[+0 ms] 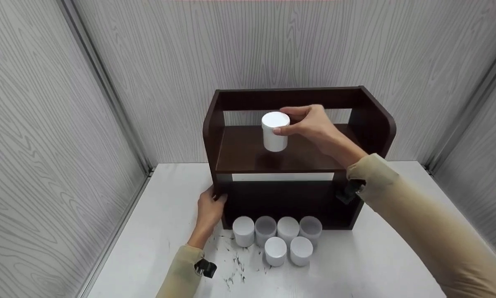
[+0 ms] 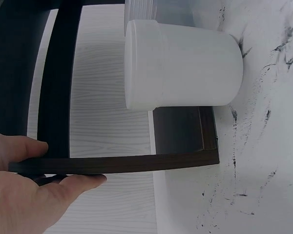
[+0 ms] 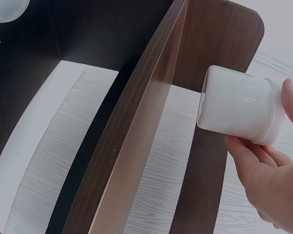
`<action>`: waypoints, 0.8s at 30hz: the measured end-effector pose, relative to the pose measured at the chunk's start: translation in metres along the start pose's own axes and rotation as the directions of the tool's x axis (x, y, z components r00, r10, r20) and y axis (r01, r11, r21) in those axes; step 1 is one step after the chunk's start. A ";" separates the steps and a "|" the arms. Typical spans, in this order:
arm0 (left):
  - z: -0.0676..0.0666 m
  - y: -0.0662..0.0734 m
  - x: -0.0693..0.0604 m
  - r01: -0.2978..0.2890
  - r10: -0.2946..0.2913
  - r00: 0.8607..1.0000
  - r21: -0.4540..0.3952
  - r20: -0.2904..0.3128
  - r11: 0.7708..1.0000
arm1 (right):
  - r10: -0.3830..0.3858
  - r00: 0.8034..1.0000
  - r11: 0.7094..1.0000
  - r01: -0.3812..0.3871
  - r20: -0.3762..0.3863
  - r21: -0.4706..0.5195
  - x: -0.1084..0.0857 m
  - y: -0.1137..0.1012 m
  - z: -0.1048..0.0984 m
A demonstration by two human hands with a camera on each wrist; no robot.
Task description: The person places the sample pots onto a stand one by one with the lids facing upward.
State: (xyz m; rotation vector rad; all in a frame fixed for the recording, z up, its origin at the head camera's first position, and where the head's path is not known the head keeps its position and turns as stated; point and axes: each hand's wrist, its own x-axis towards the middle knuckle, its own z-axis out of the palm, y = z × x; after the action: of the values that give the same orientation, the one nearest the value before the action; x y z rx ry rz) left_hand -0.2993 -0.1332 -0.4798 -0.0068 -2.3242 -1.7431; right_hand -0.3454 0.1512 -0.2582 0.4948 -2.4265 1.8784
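My right hand (image 1: 315, 124) pinches a white lidded jar (image 1: 275, 138) between thumb and fingers near its lid. It holds the jar upright, over the upper board of a dark brown two-tier shelf (image 1: 248, 159); in the right wrist view the jar's base (image 3: 227, 100) appears apart from the board. Lower down, my left hand (image 1: 210, 209) grips the shelf's left side panel (image 2: 122, 165), thumb on one face and fingers on the other. Nearest to that hand stands another white lidded jar (image 1: 243, 231).
In front of the shelf, a row alternates white lidded jars with translucent containers (image 1: 265, 231). Two white lidded jars (image 1: 275, 251) stand before them. Dark scuffs (image 1: 237, 267) mark the white table (image 1: 148, 248). Wood-grain panels (image 1: 169, 62) enclose the back and sides.
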 end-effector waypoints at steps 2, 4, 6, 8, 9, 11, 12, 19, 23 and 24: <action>0.000 0.001 0.000 -0.004 0.004 1.000 0.004 0.003 1.000 | 0.002 1.000 1.000 -0.002 0.002 0.012 0.005 0.000 0.003; 0.000 0.001 0.000 -0.007 0.007 1.000 0.010 0.006 1.000 | 0.003 1.000 0.999 -0.004 0.012 0.036 0.009 0.000 0.006; -0.001 0.001 0.000 -0.010 0.010 1.000 0.016 0.009 1.000 | 0.008 1.000 0.999 -0.009 0.019 0.051 0.014 0.000 0.010; -0.001 0.001 -0.001 -0.013 0.012 1.000 0.013 0.007 1.000 | 0.011 1.000 0.999 -0.012 0.019 0.049 0.019 0.000 0.014; -0.001 0.001 -0.002 -0.014 0.014 1.000 0.013 0.006 1.000 | 0.013 1.000 0.999 -0.014 0.019 0.051 0.021 0.000 0.016; -0.001 0.001 -0.001 -0.015 0.015 1.000 0.014 0.005 1.000 | 0.017 1.000 0.999 -0.018 0.014 0.042 0.027 0.001 0.019; -0.001 0.001 -0.001 -0.015 0.015 1.000 0.012 0.004 1.000 | 0.020 1.000 0.999 -0.021 0.011 0.039 0.031 0.001 0.020; -0.002 0.002 -0.003 -0.014 0.014 1.000 0.000 -0.005 1.000 | 0.052 0.998 0.998 -0.052 -0.018 0.020 0.049 0.005 0.031; -0.001 0.001 -0.004 -0.011 0.011 1.000 -0.006 -0.003 1.000 | 0.056 0.998 0.998 -0.055 -0.018 0.042 0.058 0.008 0.037; -0.001 0.001 -0.004 -0.011 0.011 1.000 -0.006 -0.004 1.000 | 0.060 0.998 0.997 -0.059 -0.016 0.056 0.061 0.008 0.038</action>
State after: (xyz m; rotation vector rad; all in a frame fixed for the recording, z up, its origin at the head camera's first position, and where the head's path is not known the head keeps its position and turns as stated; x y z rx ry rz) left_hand -0.2950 -0.1332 -0.4797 -0.0171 -2.3118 -1.7432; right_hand -0.3988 0.1032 -0.2631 0.4118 -2.4099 1.9693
